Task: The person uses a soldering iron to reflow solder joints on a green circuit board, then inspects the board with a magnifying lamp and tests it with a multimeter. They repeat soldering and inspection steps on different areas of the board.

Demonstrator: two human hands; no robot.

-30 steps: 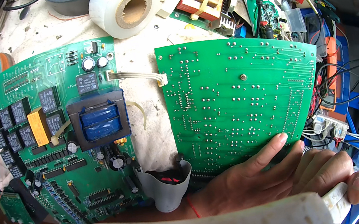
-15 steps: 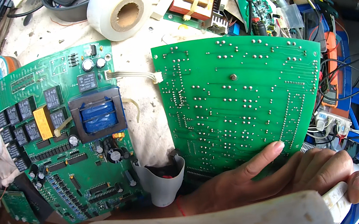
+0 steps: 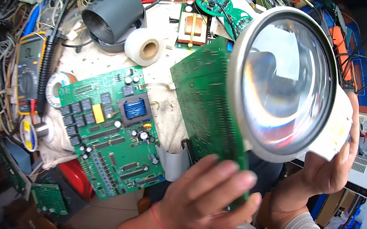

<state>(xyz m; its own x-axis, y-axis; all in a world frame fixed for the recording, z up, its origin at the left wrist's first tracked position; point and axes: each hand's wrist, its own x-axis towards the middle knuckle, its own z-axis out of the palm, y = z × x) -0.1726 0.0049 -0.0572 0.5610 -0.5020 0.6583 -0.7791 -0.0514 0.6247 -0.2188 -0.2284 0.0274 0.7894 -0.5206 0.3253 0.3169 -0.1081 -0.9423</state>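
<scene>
A green circuit board (image 3: 202,97), solder side showing, stands tilted steeply up from the table and is smeared by motion. My left hand (image 3: 206,195), a red string at its wrist, is closed around the board's lower edge. My right hand (image 3: 331,170) grips the lower rim of a large round magnifying lens in a white frame (image 3: 291,80). The lens covers the board's right side and part of the table. To the left lies a second circuit board (image 3: 118,158), component side up, with black relays, a yellow block and a blue-wound transformer (image 3: 135,109).
Behind the boards are a roll of clear film (image 3: 144,47), a grey cylindrical housing (image 3: 114,15) and a small transformer (image 3: 192,27). A multimeter (image 3: 31,66), solder spools (image 3: 58,86) and tangled cables crowd the left. Grey ribbon cable (image 3: 175,161) hangs between the boards.
The magnifying lens has moved from the lower edge up to the right. The right board has swung from facing up to steeply tilted. The view now takes in more of the bench.
</scene>
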